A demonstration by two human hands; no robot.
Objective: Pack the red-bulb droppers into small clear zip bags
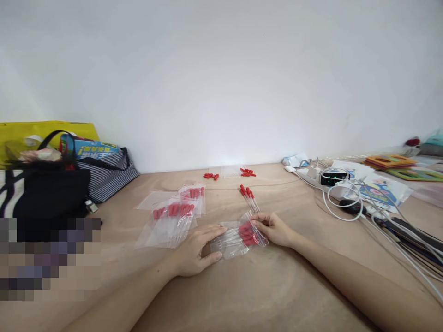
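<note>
A clear zip bag [228, 243] filled with several droppers lies flat in front of me, their red rubber bulbs [247, 234] toward its right end. My right hand [273, 229] is closed, pinching the bag's zip edge between thumb and fingers. At the opposite end, my left hand [198, 249] holds the bag with the thumb on the near edge and the fingers on the far edge. Just beyond the bag lie a few loose droppers [249, 199] with red bulbs and clear stems. Left of it is a pile of filled zip bags [169, 226], overlapping each other.
More red-bulbed droppers [248, 173] lie near the wall in two groups. On the right are a power strip with white cables [325, 198], a black device [334, 178] and printed packets [380, 191]. A striped bag [107, 177] and a black bag [44, 198] stand at left.
</note>
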